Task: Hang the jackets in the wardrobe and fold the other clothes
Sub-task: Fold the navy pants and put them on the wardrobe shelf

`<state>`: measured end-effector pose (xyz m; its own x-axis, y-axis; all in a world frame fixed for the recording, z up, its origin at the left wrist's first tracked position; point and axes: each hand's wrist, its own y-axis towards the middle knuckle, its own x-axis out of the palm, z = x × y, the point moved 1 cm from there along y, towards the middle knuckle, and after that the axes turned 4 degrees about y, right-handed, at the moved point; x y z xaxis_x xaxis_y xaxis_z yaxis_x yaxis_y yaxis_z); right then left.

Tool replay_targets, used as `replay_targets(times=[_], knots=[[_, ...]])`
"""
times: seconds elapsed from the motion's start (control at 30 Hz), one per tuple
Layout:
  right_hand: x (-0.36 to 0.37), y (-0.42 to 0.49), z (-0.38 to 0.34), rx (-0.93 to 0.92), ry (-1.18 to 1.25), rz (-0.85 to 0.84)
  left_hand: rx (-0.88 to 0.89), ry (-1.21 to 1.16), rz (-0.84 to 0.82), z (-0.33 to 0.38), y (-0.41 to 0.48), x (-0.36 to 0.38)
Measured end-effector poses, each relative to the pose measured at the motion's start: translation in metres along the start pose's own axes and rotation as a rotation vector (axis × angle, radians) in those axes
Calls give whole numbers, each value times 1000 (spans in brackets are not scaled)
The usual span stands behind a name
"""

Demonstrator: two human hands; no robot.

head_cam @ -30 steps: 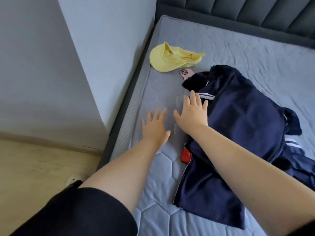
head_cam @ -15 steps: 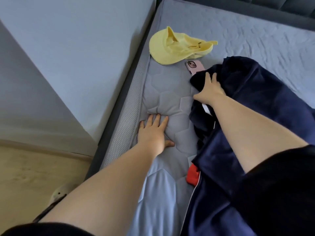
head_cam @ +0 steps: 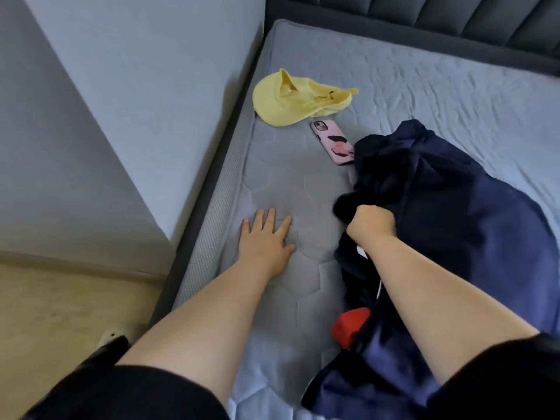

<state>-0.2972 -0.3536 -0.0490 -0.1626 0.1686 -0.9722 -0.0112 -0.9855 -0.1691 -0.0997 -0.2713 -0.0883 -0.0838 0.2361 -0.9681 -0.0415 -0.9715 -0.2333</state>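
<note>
The right hand (head_cam: 371,224) is balled tight around a bunch of the crumpled navy-blue fabric jacket (head_cam: 448,225), which lies heaped on the right half of the grey quilted mattress (head_cam: 291,183). The left hand (head_cam: 265,241) lies flat, fingers spread, pressing on bare mattress just left of the jacket and holding nothing. A pink phone in a patterned case (head_cam: 332,142) rests with its lower end touching, perhaps tucked under, the jacket's upper edge; a pale yellow cloth cap (head_cam: 291,101) sits just beyond it near the bed's edge. A small red piece (head_cam: 350,327) peeks from under the jacket's near hem. The likely risk: pulling the jacket up by this one bunch may drag the phone along or flip it toward the gap by the wall, and the red piece may snag or fall
</note>
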Motion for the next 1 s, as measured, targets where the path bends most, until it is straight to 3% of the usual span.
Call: replay_targets(times=[0.17, 0.4, 0.63, 0.8, 0.87, 0.93, 0.97, 1.0], knots=[[11, -75, 5, -68, 6, -88, -24, -89, 46, 25, -42, 17], [31, -156, 15, -83, -90, -198, 106, -122, 20, 32, -97, 36], [38, -214, -4, -267, -207, -86, 125, -171, 148, 13, -165, 62], [27, -240, -21, -368, -112, -19, 160, -240, 122, 2, -174, 51], [8, -242, -22, -445, -32, 138, 155, -241, 84, -2, -179, 48], [-17, -236, -16, -463, 56, 517, 139, -255, 38, -5, -183, 46], [-28, -229, -9, -394, 82, 678, 130, -275, 22, -5, -184, 43], [-38, -221, 1, -277, 96, 734, 118, -301, 13, -5, -185, 40]])
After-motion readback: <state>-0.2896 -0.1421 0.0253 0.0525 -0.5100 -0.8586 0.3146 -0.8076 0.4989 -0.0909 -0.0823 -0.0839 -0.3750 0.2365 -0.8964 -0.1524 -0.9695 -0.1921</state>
